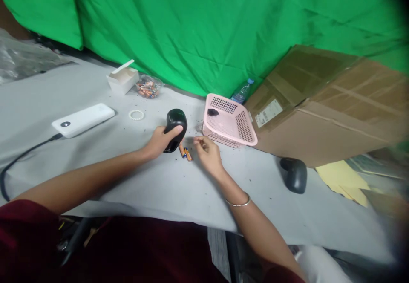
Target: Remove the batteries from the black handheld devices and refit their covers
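Observation:
My left hand (159,141) is wrapped round a black computer mouse (177,119), raised above the table and tilted, with an opening near its lower end. My right hand (207,153) is just to the right of it, its thumb and fingers curled together in a pinch. Whatever it may hold is too small or hidden to make out. Between the hands, two orange-and-blue batteries (188,154) lie on the grey tabletop. A pink basket (228,139) stands beyond my right hand, with a small black piece (212,112) inside it.
At the back left are an open white box (121,82) and a clear tub of batteries (149,88). A white power bank (84,119) with a cable and a beaded bracelet (136,114) lie left. Rightward are another dark mouse (295,176), a bottle (243,91) and a large carton (345,121).

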Demonstrator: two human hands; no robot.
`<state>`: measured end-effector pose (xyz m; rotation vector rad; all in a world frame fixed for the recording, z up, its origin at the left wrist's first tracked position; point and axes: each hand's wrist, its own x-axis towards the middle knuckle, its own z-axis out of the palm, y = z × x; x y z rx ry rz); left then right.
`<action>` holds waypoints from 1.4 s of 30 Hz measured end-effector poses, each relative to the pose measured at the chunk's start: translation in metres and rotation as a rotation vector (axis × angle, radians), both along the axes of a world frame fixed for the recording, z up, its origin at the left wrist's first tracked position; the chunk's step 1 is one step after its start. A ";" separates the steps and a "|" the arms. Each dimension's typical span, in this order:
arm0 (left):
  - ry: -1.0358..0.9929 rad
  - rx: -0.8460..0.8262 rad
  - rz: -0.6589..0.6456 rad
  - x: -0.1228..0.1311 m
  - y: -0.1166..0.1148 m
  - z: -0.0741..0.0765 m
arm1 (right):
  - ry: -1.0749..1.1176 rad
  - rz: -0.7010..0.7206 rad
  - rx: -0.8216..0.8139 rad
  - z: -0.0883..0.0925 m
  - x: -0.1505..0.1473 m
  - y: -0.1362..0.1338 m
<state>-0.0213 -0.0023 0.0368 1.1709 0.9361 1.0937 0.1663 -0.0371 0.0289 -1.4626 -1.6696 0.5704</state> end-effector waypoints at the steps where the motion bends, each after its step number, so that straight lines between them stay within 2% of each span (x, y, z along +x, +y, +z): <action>1: -0.076 -0.079 -0.038 0.000 0.002 0.001 | -0.108 0.011 -0.034 -0.002 0.001 0.000; 4: -0.285 -0.297 -0.185 0.002 0.005 0.005 | -0.295 0.124 -0.096 -0.006 0.000 -0.001; 7: -0.437 -0.471 -0.274 0.003 0.005 0.007 | -0.406 0.212 -0.033 -0.005 -0.004 -0.006; 10: -0.536 -0.556 -0.324 0.003 0.005 0.006 | -0.527 0.278 0.049 -0.003 -0.008 -0.011; 13: -0.575 -0.623 -0.369 0.002 0.007 0.003 | -0.543 0.300 0.086 -0.005 -0.010 -0.011; 20: -0.597 -0.615 -0.366 0.002 0.010 -0.007 | -0.315 0.204 0.169 -0.024 -0.006 0.005; 25: -0.616 -0.609 -0.348 0.002 0.013 -0.008 | -0.167 0.110 0.215 -0.018 0.000 0.007; 30: -0.650 -0.607 -0.334 0.001 0.013 -0.008 | -0.401 0.146 0.202 -0.014 -0.006 -0.001; 33: -0.662 -0.600 -0.321 0.001 0.013 -0.009 | -0.495 0.115 0.199 -0.015 -0.010 -0.004; 35: -0.666 -0.587 -0.295 0.002 0.013 -0.009 | -0.419 0.044 0.206 -0.014 -0.010 -0.004; 38: -0.662 -0.571 -0.250 0.003 0.013 -0.008 | -0.168 -0.040 0.222 -0.009 -0.009 -0.007; 40: -0.640 -0.577 -0.227 0.004 0.012 -0.007 | -0.058 -0.041 0.303 -0.006 -0.010 -0.011; 42: -0.617 -0.574 -0.200 0.006 0.011 -0.007 | -0.042 0.015 0.424 -0.004 -0.014 -0.015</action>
